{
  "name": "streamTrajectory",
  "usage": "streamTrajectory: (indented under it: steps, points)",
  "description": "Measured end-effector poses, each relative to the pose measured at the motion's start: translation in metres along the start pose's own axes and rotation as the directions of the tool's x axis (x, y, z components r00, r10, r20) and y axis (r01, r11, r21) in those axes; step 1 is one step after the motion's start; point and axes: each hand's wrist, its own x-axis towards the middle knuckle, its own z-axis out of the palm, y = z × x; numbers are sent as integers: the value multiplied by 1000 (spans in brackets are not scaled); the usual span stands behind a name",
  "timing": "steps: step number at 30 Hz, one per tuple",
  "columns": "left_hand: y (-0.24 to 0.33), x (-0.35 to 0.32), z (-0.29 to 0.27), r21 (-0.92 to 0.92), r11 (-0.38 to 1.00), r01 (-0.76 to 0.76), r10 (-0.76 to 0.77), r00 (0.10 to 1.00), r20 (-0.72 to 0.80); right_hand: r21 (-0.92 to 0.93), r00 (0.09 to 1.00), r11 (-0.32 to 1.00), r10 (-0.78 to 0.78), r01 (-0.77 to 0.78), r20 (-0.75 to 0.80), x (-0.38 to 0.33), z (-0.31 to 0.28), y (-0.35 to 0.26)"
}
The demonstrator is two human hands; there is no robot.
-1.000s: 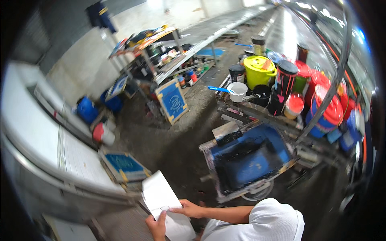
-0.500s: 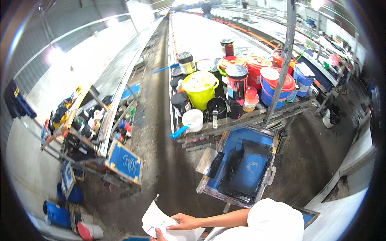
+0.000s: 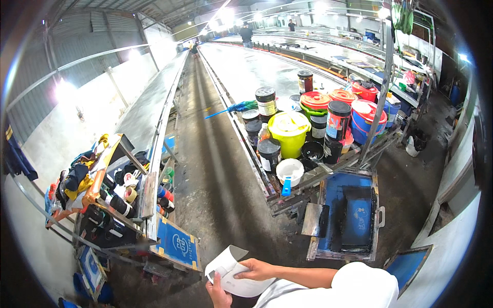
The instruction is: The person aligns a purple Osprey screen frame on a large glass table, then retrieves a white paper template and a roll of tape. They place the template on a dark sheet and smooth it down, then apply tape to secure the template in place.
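A curved white sheet (image 3: 226, 261), looking like stiff paper, is held low in front of my body. My left hand (image 3: 219, 294) grips its lower left edge, thumb up. From the right, my right hand (image 3: 255, 270) closes on its upper side with the fingers bent over it. A faint dark mark shows on the sheet near my left fingers. Beyond it to the right is a blue printing screen (image 3: 334, 192) in a frame, smeared with black ink, and a squeegee (image 3: 314, 219) with a dark edge rests across its left side.
On the long table's near corner stand a yellow bucket (image 3: 289, 134), a white pot (image 3: 290, 170) with a blue handle, and several ink tubs. A cluttered rack (image 3: 92, 197) is at left, with another blue screen (image 3: 177, 241) leaning below. An aisle (image 3: 215, 154) runs between the tables; people stand far off.
My view has tilted up and turned left, so more of the hall shows and the tables sit further right. Both hands still hold the white sheet, which now curls more openly.
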Motion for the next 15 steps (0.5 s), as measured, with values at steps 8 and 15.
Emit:
streamTrajectory:
  steps: [8,15]
  points:
    - [40,284,-22,58,994,89,-98,977,189,70,948,995,86,-68,-308,213,-68,18]
    - [247,529,50,694,194,-693,199,721,664,-249,874,968,-128,8,-468,443,-228,12]
